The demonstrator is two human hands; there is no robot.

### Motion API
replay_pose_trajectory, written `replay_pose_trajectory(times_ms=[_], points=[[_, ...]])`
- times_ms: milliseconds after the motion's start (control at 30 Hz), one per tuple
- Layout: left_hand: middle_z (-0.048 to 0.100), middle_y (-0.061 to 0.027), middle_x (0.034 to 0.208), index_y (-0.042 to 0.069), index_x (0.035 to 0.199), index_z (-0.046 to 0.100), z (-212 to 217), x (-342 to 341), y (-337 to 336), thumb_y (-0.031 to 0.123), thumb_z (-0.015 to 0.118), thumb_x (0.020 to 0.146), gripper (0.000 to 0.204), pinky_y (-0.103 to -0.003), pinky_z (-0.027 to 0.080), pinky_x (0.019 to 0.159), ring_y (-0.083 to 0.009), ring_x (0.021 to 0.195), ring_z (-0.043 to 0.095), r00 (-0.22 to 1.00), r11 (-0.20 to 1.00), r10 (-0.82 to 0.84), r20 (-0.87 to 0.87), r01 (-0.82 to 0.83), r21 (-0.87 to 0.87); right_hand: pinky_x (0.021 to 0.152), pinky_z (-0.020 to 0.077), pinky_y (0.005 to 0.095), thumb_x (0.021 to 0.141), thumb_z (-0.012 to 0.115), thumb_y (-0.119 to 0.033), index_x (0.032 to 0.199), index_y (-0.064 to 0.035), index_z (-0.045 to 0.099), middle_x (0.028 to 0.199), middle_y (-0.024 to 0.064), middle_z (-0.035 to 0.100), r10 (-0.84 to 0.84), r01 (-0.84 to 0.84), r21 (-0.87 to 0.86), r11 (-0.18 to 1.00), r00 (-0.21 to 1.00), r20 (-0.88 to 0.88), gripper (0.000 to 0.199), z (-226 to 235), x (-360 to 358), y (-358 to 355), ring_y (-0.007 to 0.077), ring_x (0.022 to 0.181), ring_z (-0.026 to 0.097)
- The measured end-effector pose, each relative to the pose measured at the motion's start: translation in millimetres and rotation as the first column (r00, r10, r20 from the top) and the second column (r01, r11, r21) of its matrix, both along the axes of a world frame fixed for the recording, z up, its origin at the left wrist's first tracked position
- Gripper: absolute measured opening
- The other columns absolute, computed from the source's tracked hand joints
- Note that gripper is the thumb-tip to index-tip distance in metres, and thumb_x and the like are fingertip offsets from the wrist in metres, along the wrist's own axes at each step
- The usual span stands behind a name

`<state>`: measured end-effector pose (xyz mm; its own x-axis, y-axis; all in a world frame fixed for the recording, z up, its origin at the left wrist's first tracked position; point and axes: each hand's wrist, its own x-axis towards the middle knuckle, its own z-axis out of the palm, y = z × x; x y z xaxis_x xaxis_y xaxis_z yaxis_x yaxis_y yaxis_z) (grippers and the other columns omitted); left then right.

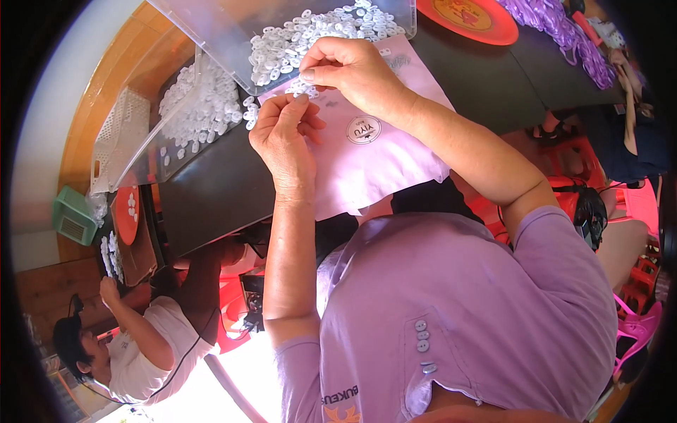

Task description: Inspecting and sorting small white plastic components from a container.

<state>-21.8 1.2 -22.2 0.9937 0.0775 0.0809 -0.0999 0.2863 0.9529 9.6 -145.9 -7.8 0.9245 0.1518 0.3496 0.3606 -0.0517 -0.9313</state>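
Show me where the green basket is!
In the head view, the green basket is at the far left, left of the red tray and below the white perforated basket.

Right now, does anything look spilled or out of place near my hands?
Possibly: a few small white oval pieces lie outside the large clear plastic bin, by its near left corner, just beyond your left hand. They look stray because the bin holds a heap of similar pieces. I can't tell whether they spilled.

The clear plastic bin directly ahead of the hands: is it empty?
No, a heap of small white pieces lies inside the clear plastic bin.
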Motion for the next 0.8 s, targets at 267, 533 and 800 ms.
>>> replay_pose_trajectory(times_ms=[267,533,800], points=[[0.064,-0.0111,0.070,-0.003,0.085,0.061,1,0,2,0.007,0.063,0.087,0.010,-0.024,0.040,0.043,-0.0161,0.053,0.059,1.000,0.998,0.019,-0.003,-0.020,-0.067,0.066,0.0486,0.0225,0.089,0.063,-0.005,0.091,0.0000,0.064,0.082,0.0012,0.063,-0.001,0.001,-0.012,1.000,0.999,-0.050,0.005,1,-4,4,0.0067,0.075,0.058],[0.064,-0.0100,0.070,-0.003,0.086,0.062,1,-1,1,0.009,0.065,0.089,0.013,-0.022,0.036,0.042,-0.0130,0.050,0.055,0.999,0.999,0.004,-0.037,-0.006,-0.054,0.064,0.0474,0.0226,0.090,0.063,-0.007,0.092,-0.0004,0.065,0.081,0.0008,0.063,0.066,-0.065,0.022,0.998,0.997,-0.048,0.008,-2,-4,6,0.0068,0.075,0.058],[0.063,-0.0090,0.071,-0.003,0.088,0.061,0,-3,0,0.010,0.064,0.091,0.013,-0.022,0.035,0.041,-0.0122,0.051,0.054,1.000,0.999,-0.010,-0.003,0.010,-0.044,0.063,0.0465,0.0239,0.091,0.062,-0.013,0.094,-0.0002,0.066,0.077,0.0013,0.062,0.148,-0.125,0.116,0.985,0.964,-0.221,0.014,6,-4,1,0.0092,0.069,0.058]])
